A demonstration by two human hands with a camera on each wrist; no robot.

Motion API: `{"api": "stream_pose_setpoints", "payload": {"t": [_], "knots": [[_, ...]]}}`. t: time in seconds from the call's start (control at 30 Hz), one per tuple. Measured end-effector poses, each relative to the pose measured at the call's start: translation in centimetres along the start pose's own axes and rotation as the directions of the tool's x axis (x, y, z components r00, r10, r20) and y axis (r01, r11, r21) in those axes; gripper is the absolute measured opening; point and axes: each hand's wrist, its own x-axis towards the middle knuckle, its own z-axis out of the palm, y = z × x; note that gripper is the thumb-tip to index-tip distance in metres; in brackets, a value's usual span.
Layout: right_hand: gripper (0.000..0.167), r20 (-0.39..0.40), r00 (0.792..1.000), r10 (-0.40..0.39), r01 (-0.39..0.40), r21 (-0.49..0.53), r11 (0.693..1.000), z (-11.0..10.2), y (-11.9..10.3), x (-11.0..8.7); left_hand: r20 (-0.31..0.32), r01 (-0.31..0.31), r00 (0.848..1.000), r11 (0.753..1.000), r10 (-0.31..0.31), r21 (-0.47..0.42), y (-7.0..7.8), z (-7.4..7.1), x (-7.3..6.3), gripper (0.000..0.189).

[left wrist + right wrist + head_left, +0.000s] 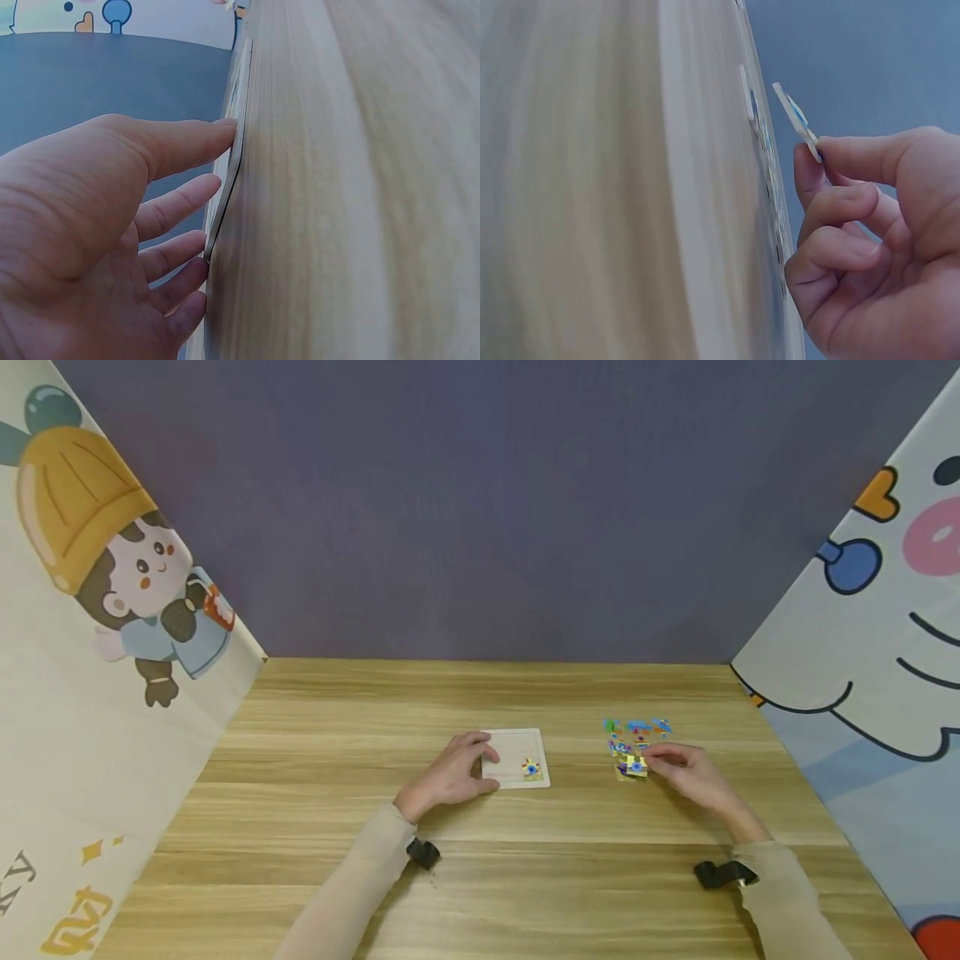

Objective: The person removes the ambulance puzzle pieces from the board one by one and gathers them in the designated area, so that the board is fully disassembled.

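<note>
A pale square puzzle board (512,745) with a raised rim lies flat on the table, with one yellow puzzle piece (531,768) with a blue dot in its near right corner. My left hand (456,771) rests at the board's left side. Its thumb touches the board (241,112) near the edge, and its fingers are spread and loosely bent. My right hand (692,777) pinches a thin yellow puzzle piece (635,766) between thumb and forefinger. In the right wrist view this piece (799,124) is tilted and held above the table.
Several loose, colourful puzzle pieces (639,727) lie in a cluster right of the board, beyond and beneath the right hand. The wooden table (360,710) meets a dark back wall (495,527), with printed cartoon panels (172,610) at both sides.
</note>
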Motion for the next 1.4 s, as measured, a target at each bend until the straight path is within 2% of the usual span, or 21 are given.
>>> {"api": "stream_pose_setpoints", "payload": {"t": [0.23,0.43,0.77,1.0,1.4], "knots": [[0.037,-0.038,0.998,0.057,-0.059,-0.074,0.995,-1.1,0.8,-0.7,0.002,-0.005,1.0,1.0,0.005,-0.004,-0.1,0.2,0.1,0.032],[0.04,-0.026,0.997,0.078,-0.081,-0.141,0.987,-1.6,1.1,-1.0,-0.004,-0.006,1.0,1.0,0.006,-0.004,-0.1,0.2,0.1,0.032],[0.043,-0.02,0.994,0.106,-0.108,-0.144,0.984,-1.7,1.4,-0.9,-0.007,-0.006,1.0,1.0,0.006,0.004,-0.2,0.2,0.2,0.032],[0.041,-0.01,0.996,0.088,-0.089,-0.153,0.984,-1.9,1.4,-1.1,-0.002,-0.006,1.0,1.0,0.006,-0.001,-0.2,0.3,0.2,0.032],[0.039,-0.03,0.997,0.07,-0.074,-0.136,0.988,0.1,-0.7,-0.3,-0.011,-0.013,1.0,1.0,0.013,0.012,-0.1,0.2,0.0,0.031]]}}
